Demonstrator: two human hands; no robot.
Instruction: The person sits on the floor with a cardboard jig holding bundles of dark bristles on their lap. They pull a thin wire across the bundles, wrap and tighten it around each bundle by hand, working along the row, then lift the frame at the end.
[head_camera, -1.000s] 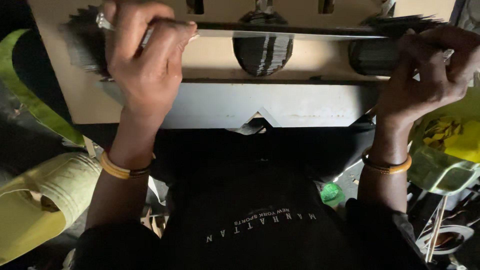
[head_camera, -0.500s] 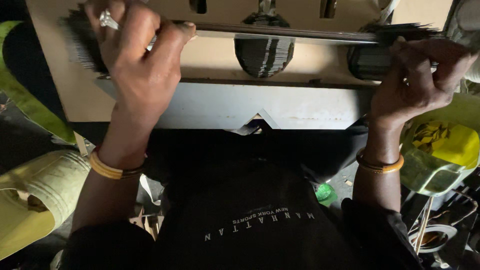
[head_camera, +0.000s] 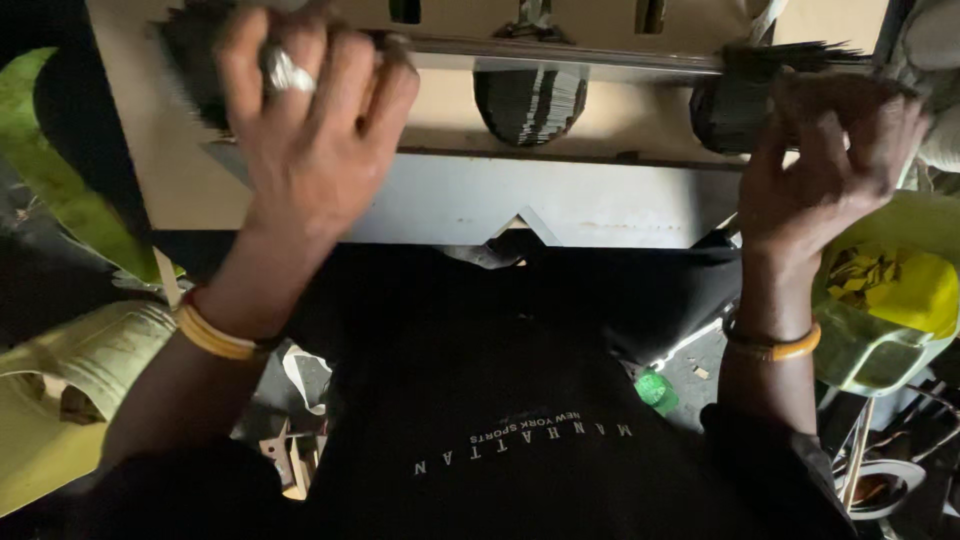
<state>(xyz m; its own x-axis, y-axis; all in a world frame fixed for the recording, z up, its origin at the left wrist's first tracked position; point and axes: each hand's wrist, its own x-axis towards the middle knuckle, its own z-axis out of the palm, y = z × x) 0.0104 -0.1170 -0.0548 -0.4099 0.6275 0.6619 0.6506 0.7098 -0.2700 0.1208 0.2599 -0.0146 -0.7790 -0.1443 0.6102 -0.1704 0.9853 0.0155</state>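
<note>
Black fanned stacks gripped at both ends of a metal rod

Left hand (head_camera: 310, 150) fingers clamp one stack (head_camera: 195, 60); right hand (head_camera: 830, 165) fingers curl on another stack (head_camera: 735, 105). Yellow tub (head_camera: 900, 300) crowds the right edge.

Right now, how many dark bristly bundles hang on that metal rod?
3: one bundle under the left hand, mostly covered; one in the middle; one by the right hand at the rod's right end. More may be hidden.
</note>
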